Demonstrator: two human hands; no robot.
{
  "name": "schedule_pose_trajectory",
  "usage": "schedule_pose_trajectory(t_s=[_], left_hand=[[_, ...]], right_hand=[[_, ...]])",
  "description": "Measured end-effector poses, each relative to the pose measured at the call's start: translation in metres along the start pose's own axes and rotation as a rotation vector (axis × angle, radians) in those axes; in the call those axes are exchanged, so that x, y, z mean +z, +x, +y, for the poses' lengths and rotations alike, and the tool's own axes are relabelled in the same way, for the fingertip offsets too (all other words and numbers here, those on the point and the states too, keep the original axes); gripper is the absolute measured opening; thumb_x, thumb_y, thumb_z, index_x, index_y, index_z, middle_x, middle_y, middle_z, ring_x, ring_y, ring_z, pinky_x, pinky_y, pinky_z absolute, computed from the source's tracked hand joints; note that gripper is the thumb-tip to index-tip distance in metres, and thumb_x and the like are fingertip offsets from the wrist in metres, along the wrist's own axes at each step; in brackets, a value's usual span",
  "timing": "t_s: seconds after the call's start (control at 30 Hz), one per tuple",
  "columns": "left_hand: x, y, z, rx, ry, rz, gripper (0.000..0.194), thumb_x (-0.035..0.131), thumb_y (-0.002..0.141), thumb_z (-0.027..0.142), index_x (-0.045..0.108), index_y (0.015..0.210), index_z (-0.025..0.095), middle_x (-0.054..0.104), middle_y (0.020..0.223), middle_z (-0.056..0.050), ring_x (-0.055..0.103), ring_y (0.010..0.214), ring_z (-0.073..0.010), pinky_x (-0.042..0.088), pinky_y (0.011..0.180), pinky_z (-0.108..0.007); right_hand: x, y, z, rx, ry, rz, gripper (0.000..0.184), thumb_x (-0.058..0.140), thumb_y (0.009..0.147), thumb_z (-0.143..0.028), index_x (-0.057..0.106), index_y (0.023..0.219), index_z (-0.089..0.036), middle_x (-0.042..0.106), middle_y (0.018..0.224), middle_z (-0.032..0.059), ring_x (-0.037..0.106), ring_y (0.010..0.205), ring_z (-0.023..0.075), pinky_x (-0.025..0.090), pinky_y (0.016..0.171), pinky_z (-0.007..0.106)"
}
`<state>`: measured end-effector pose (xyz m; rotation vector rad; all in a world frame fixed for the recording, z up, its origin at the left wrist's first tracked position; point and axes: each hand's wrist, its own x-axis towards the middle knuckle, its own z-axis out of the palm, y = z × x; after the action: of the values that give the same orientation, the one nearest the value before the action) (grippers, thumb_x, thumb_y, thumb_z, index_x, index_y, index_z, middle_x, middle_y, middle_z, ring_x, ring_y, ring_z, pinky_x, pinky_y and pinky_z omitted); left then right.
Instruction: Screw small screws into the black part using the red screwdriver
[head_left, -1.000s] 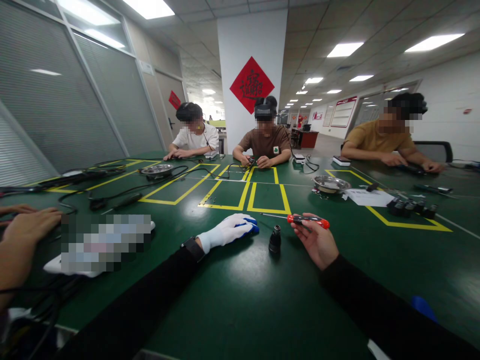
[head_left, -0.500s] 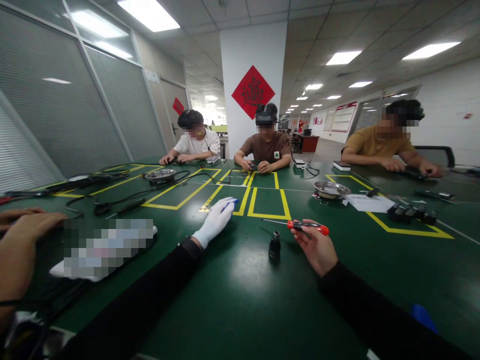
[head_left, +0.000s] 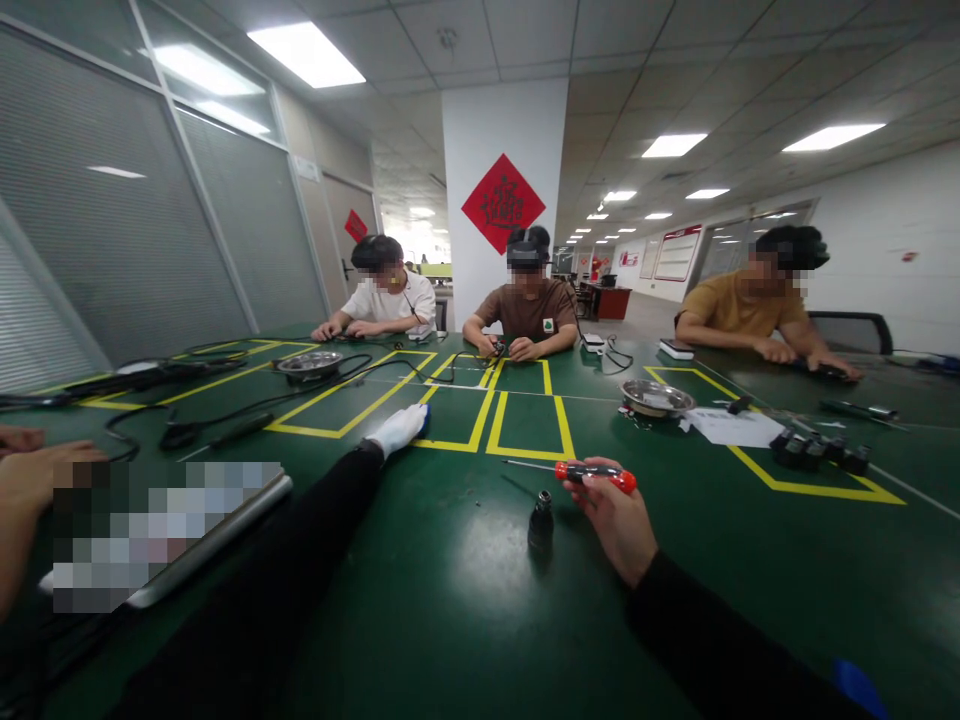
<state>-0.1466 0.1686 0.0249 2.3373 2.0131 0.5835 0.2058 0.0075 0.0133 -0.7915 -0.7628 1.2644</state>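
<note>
My right hand (head_left: 615, 520) is closed around the red-and-black handle of a screwdriver (head_left: 598, 474), whose thin shaft points left above the table. Just left of that hand, a small black cylindrical part (head_left: 541, 525) with a metal top stands upright. My left hand (head_left: 396, 430), in a white glove with blue at the fingertips, reaches far forward and low over the green table (head_left: 420, 600). Its fingers stretch forward beside the yellow tape, and nothing shows in them. The undersides of those fingers are hidden.
Metal bowls (head_left: 656, 398) stand at right and far left. Several black parts (head_left: 814, 450) lie near a white paper (head_left: 731, 427). Cables and a dark-handled tool (head_left: 244, 430) lie at left, with a blurred-out slab (head_left: 169, 535). A neighbour's hands (head_left: 49, 465) rest there; three people sit opposite.
My left hand has moved left and lower over the table. The right hand still holds the screwdriver, nearly level. The view has tilted up slightly.
</note>
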Motion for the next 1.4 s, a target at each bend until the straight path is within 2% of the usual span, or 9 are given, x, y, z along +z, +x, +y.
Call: schedule_pose_trajectory(t_s=[0.17, 0.4, 0.57, 0.73, 0.87, 0.97, 1.17, 1.3, 1.4], left_hand=[[0.020, -0.008, 0.016, 0.135, 0.009, -0.138, 0.049, 0.033, 0.090, 0.027, 0.047, 0.132, 0.007, 0.042, 0.141, -0.018, 0.037, 0.134, -0.0252, 0.028, 0.109, -0.035], [0.024, -0.060, 0.062, 0.311, -0.010, -0.211, 0.054, 0.031, 0.093, 0.035, 0.035, 0.141, 0.010, 0.030, 0.149, -0.013, 0.026, 0.139, -0.0231, 0.019, 0.115, -0.038], [0.022, -0.091, 0.093, 0.331, -0.034, -0.196, 0.057, 0.027, 0.095, 0.044, 0.033, 0.142, 0.012, 0.029, 0.149, -0.014, 0.025, 0.139, -0.0261, 0.019, 0.115, -0.043], [0.020, -0.117, 0.118, 0.354, -0.055, -0.157, 0.055, 0.029, 0.095, 0.043, 0.037, 0.140, 0.014, 0.033, 0.148, -0.013, 0.029, 0.138, -0.0252, 0.019, 0.115, -0.041], [0.021, -0.130, 0.135, 0.351, -0.090, -0.146, 0.065, 0.034, 0.089, 0.057, 0.038, 0.141, 0.017, 0.033, 0.149, -0.011, 0.029, 0.137, -0.0276, 0.019, 0.114, -0.042], [0.019, -0.133, 0.141, 0.304, -0.261, -0.153, 0.071, 0.045, 0.082, 0.062, 0.044, 0.137, 0.018, 0.035, 0.147, -0.010, 0.029, 0.137, -0.0290, 0.018, 0.115, -0.041], [0.022, -0.118, 0.135, 0.238, -0.473, -0.140, 0.046, 0.057, 0.079, 0.046, 0.064, 0.118, 0.023, 0.054, 0.134, -0.004, 0.045, 0.128, -0.0237, 0.027, 0.112, -0.034], [0.028, -0.105, 0.127, 0.192, -0.587, -0.178, 0.039, 0.063, 0.073, 0.039, 0.070, 0.106, 0.019, 0.068, 0.114, -0.005, 0.064, 0.101, -0.0230, 0.046, 0.095, -0.033], [0.027, -0.100, 0.121, 0.162, -0.656, -0.213, 0.044, 0.057, 0.078, 0.044, 0.069, 0.108, 0.015, 0.074, 0.092, -0.007, 0.068, 0.074, -0.0203, 0.053, 0.075, -0.032]], right_hand=[[-0.002, 0.001, 0.000, -0.007, 0.023, -0.014, 0.029, 0.072, 0.064, -0.016, 0.060, 0.090, -0.020, 0.073, 0.084, 0.0031, 0.069, 0.070, 0.0156, 0.052, 0.065, 0.025], [-0.009, 0.005, 0.003, -0.001, 0.091, -0.027, 0.028, 0.072, 0.062, -0.015, 0.059, 0.086, -0.020, 0.074, 0.081, 0.0039, 0.070, 0.070, 0.0179, 0.053, 0.062, 0.025], [-0.014, 0.003, 0.000, 0.016, 0.112, -0.021, 0.028, 0.070, 0.062, -0.013, 0.058, 0.085, -0.021, 0.074, 0.079, 0.0034, 0.071, 0.070, 0.0185, 0.053, 0.059, 0.024], [-0.016, 0.003, -0.003, 0.020, 0.115, -0.010, 0.027, 0.069, 0.061, -0.012, 0.057, 0.084, -0.022, 0.073, 0.074, 0.0012, 0.071, 0.069, 0.0183, 0.053, 0.057, 0.024], [-0.017, 0.003, -0.004, 0.022, 0.117, -0.002, 0.027, 0.068, 0.061, -0.011, 0.057, 0.084, -0.021, 0.073, 0.072, 0.0009, 0.071, 0.068, 0.0175, 0.053, 0.056, 0.023], [-0.016, 0.002, -0.004, 0.025, 0.118, 0.003, 0.027, 0.067, 0.062, -0.010, 0.057, 0.084, -0.021, 0.073, 0.073, 0.0015, 0.070, 0.067, 0.0170, 0.054, 0.057, 0.023], [-0.016, 0.000, -0.004, 0.029, 0.113, 0.012, 0.027, 0.067, 0.062, -0.010, 0.057, 0.084, -0.022, 0.073, 0.073, 0.0006, 0.070, 0.067, 0.0170, 0.054, 0.056, 0.023], [-0.017, 0.001, -0.004, 0.033, 0.117, 0.023, 0.027, 0.067, 0.063, -0.011, 0.057, 0.085, -0.022, 0.074, 0.077, 0.0017, 0.070, 0.069, 0.0172, 0.054, 0.057, 0.023], [-0.017, 0.001, -0.004, 0.036, 0.117, 0.031, 0.026, 0.067, 0.064, -0.011, 0.058, 0.086, -0.021, 0.074, 0.079, 0.0026, 0.070, 0.069, 0.0173, 0.054, 0.058, 0.024]])
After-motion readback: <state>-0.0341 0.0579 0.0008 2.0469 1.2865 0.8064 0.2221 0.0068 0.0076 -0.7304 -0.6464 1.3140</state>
